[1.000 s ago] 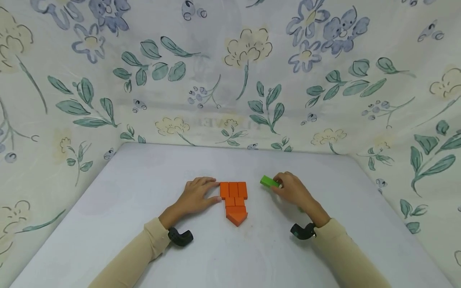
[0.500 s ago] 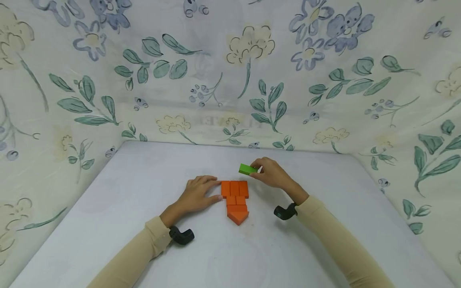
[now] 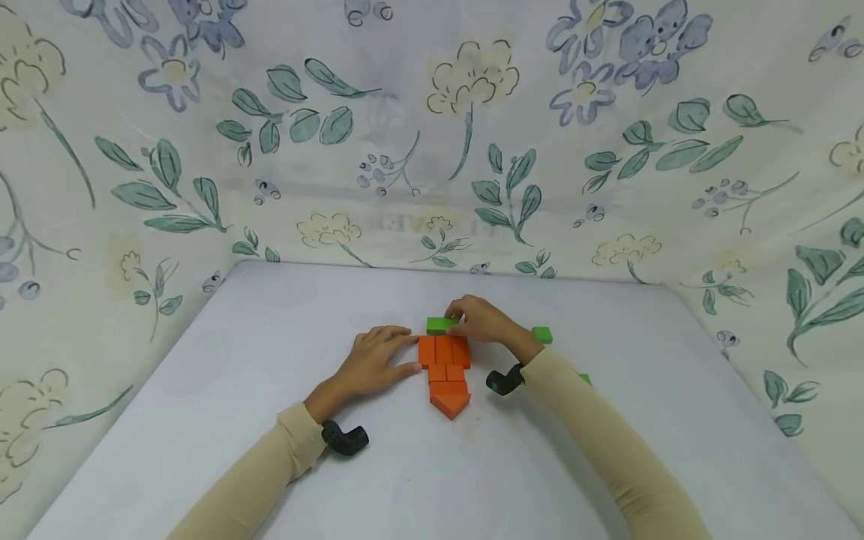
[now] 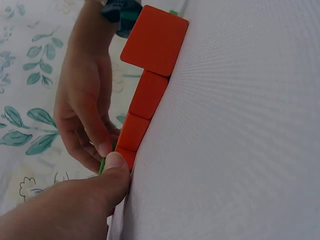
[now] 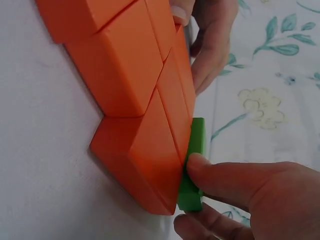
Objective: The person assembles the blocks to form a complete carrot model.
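Note:
Several orange blocks [image 3: 443,351] lie joined in one flat shape on the table, a row of three at the far end and a pointed block [image 3: 450,403] nearest me. My left hand [image 3: 370,365] rests at the left side of that far row, fingers extended and thumb touching a block's edge, as the left wrist view shows. A green block [image 3: 437,325] sits against the far side of the row, pinched between thumb and fingers of my right hand [image 3: 482,321]. In the right wrist view, the green block [image 5: 198,135] stands right alongside the orange faces.
Two more green blocks show on the right: one block [image 3: 542,335] beyond my right wrist, another block [image 3: 586,378] partly hidden by the sleeve. The white table [image 3: 304,300] meets a hanging flowered cloth [image 3: 398,150] at its back and sides.
My right hand has carried the green block leftward from the right, down to the far edge of the orange row. Green blocks on the right have come into view. My left hand stays put.

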A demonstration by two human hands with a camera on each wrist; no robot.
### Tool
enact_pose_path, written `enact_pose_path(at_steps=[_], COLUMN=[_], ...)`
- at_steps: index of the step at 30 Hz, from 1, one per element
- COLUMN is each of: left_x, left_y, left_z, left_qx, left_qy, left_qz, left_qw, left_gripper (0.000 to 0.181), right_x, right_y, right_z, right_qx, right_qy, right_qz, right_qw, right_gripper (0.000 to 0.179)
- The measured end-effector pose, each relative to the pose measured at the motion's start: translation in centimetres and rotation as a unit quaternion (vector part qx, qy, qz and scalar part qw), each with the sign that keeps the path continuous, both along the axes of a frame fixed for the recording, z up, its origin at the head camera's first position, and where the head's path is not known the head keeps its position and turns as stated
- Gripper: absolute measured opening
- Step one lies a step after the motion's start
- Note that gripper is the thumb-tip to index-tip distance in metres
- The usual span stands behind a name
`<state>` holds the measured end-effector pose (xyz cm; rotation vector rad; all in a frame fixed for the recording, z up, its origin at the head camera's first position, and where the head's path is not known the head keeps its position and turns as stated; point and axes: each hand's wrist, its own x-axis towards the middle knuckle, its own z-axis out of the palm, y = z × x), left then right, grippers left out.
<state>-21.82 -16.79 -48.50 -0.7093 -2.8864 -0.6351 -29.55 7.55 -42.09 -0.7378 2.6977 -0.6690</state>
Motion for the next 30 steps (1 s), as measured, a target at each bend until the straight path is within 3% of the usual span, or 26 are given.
enact_pose_path(at_steps=[9,24,28,30], left_x=[-0.22,-0.04,0.02,0.07], left_y=[0.08,-0.21,-0.11,-0.11], left_z=[-0.55,-0.31,-0.25,-0.19], left_qx=[-0.002,-0.007,-0.006,-0.006], left_qy=[0.001,-0.006,-0.002,0.001], left_qz=[0.002,0.006,0.002,0.0], left_qw=[1.0,0.9999,1.0,1.0], left_gripper=[0.06,0.06,0.06,0.06], right_x=[-0.15,-0.02,0.35,0.72], right_y=[0.1,0.06,0.36,0.73], right_z=[-0.47,-0.98,-0.78,-0.45], right_qx=[0.017,-0.005,-0.004,-0.002], right_qy=[-0.045,-0.047,-0.034,-0.009], right_qz=[-0.001,-0.016,-0.006,0.002], right_qw=[0.9988,0.9987,0.9994,1.0], right_gripper=[0.028,0.028,0.029,0.03])
